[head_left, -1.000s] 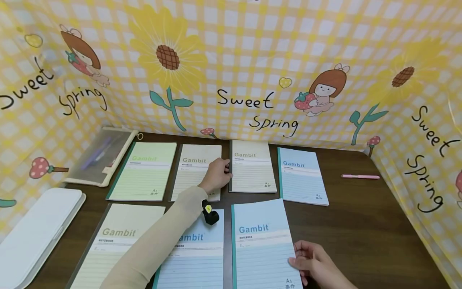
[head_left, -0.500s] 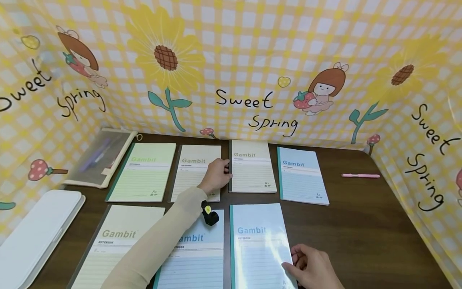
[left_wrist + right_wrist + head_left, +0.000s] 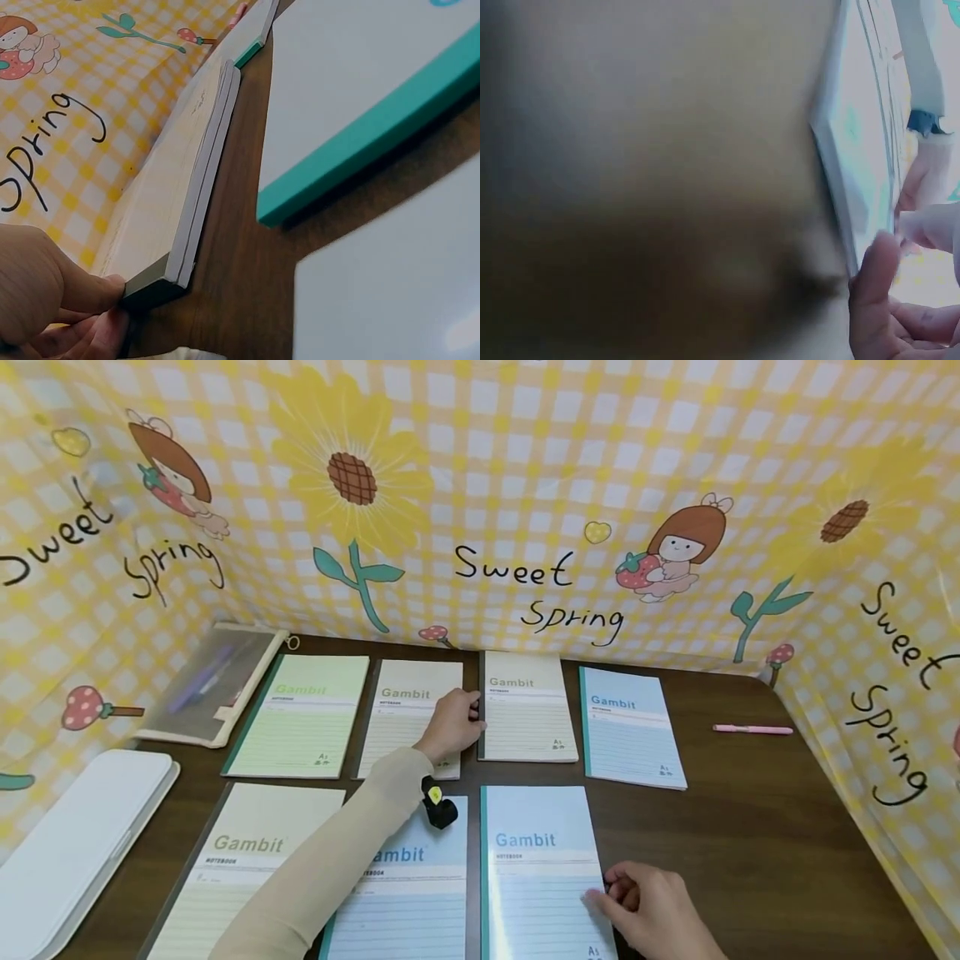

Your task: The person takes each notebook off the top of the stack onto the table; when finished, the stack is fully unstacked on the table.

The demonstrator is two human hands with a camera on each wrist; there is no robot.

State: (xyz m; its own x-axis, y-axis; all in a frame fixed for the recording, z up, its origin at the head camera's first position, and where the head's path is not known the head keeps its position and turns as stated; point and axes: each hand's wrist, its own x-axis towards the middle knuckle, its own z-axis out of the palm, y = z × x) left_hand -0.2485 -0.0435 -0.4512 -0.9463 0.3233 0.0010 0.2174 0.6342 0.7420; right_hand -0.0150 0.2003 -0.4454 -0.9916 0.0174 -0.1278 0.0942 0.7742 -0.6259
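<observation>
In the head view, my left hand [image 3: 448, 723] reaches to the dark-spined off-white notebook [image 3: 528, 706] in the back row. Its thumb and fingers pinch at the spine edge; in the left wrist view the fingertips [image 3: 112, 283] meet the corner of the dark spine [image 3: 154, 283]. My right hand [image 3: 660, 910] holds the right edge of a blue notebook [image 3: 540, 852] in the front row, thumb over the cover and other fingers curled beside the edge. That notebook lies about flat. The right wrist view is partly blurred, with the thumb [image 3: 874, 281] beside a notebook edge.
Other Gambit notebooks surround my hands: green [image 3: 296, 718], off-white [image 3: 382, 735], blue [image 3: 633, 727], and, partly under my left arm, off-white [image 3: 247, 818] and blue [image 3: 405, 902]. A mesh pouch [image 3: 217, 685], white case [image 3: 90, 852] and pink pen [image 3: 752, 729] lie around them.
The right hand has lowered the near blue notebook and turned it slightly, so its top edge sits nearer me and straighter. My left hand stays at the off-white notebook's spine.
</observation>
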